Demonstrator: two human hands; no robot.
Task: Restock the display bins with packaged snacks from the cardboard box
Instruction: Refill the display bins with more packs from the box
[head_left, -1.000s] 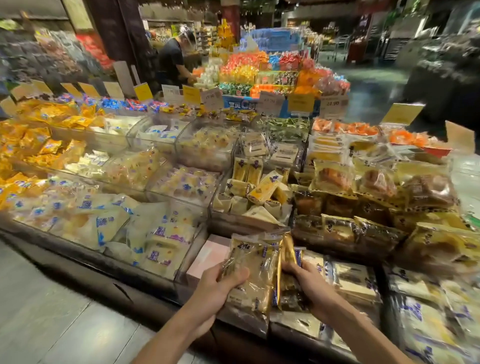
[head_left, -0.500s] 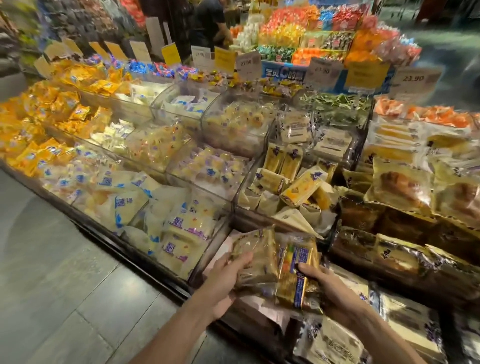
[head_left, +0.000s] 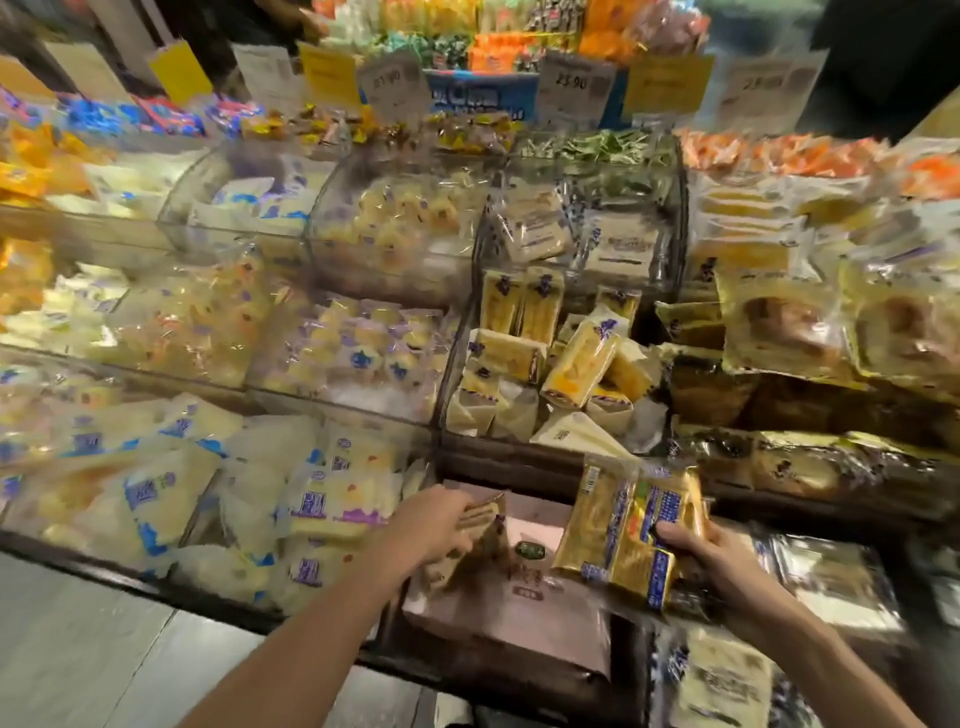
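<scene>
The right hand (head_left: 727, 558) clutched a bundle of gold packets (head_left: 618, 535). The left hand (head_left: 436, 522) gripped one blurred packet (head_left: 480, 525) over the pink box (head_left: 519, 623). Mid-restock, apparently; next, each wanted laying in a matching bin (head_left: 456, 364) beyond.

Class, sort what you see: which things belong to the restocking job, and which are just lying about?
Job: left hand gripping a brown packet; right hand holding gold packets; pink box.
Lying about: price cards; wrapped sweets at the back; floor tiles.
</scene>
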